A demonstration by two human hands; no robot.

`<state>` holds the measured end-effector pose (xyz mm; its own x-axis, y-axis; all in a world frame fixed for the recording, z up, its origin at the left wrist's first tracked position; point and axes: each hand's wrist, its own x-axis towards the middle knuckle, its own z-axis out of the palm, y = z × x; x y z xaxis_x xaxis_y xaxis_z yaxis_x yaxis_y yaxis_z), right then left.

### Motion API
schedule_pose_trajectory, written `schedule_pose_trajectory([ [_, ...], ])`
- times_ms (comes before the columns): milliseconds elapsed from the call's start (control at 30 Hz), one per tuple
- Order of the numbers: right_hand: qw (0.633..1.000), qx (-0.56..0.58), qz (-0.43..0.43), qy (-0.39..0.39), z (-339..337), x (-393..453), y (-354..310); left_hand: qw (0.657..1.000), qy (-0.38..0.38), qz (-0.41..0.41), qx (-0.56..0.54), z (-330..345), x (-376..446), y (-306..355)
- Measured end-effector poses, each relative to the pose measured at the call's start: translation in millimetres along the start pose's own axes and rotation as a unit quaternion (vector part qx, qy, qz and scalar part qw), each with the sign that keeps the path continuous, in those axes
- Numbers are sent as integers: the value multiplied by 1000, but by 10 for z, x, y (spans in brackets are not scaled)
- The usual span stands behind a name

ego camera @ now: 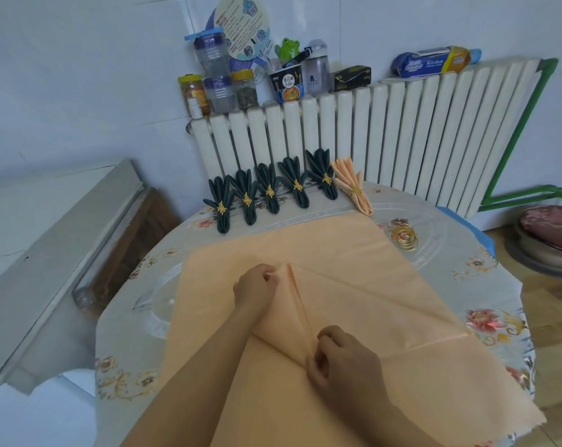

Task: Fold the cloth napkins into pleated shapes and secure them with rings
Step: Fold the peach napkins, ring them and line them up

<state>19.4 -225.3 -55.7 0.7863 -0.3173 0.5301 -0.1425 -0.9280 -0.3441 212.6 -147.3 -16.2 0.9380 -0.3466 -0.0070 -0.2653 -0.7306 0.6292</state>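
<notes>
A round desk (466, 285) under a flowered cover fills the lower middle of the view, with a white radiator (402, 130) behind it at 12 o'clock. Spread over most of the desk is a peach napkin (353, 259), lying flat apart from a narrow band of pleats that runs from its middle down toward 6 o'clock. Both forearms come in from the bottom edge and reach forward over the cloth. The left hand (257, 285) sits at the far end of the pleats, near the centre of the napkin, knuckles up, fingers curled and pinching the gathered folds against the thumb. The right hand (340, 359) is nearer, toward 5 o'clock, wrist bent inward, its fingers and thumb also curled and pinching the same band of pleats at its near end. Along the desk's far edge at 11 to 12 o'clock stand five dark green napkins (270, 191) in a row, each pleated into a fan and cinched by a gold ring. Just to their right, at 12 o'clock, a finished peach fan (352, 185) leans with its own ring. At 2 o'clock, touching the napkin's corner, lies a small heap of loose gold rings (405, 237). Jars (218, 82) and bottles stand on the radiator's top.
</notes>
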Motion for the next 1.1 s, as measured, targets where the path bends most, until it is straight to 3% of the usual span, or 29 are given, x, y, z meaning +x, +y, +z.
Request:
schedule_pose_trajectory([
  [200,1000,-9,16,11,18,31,17,998,53,4,-34,88,108,51],
  [434,999,-11,-29,45,98,34,50,994,101,12,-28,309,150,-39],
  [600,999,-14,-27,37,135,24,93,997,70,-11,-15,284,175,27],
  [734,999,-6,-19,25,114,27,77,987,90,109,76,177,-212,163],
  [900,1000,-11,-24,6,64,-10,129,959,-91,268,-3,202,-852,14],
  [1000,1000,6,-26,-14,7,-28,119,946,-177,272,4,232,-967,-77],
  [1100,997,52,-38,-39,-51,-57,77,948,-197,251,25,168,-987,-96],
])
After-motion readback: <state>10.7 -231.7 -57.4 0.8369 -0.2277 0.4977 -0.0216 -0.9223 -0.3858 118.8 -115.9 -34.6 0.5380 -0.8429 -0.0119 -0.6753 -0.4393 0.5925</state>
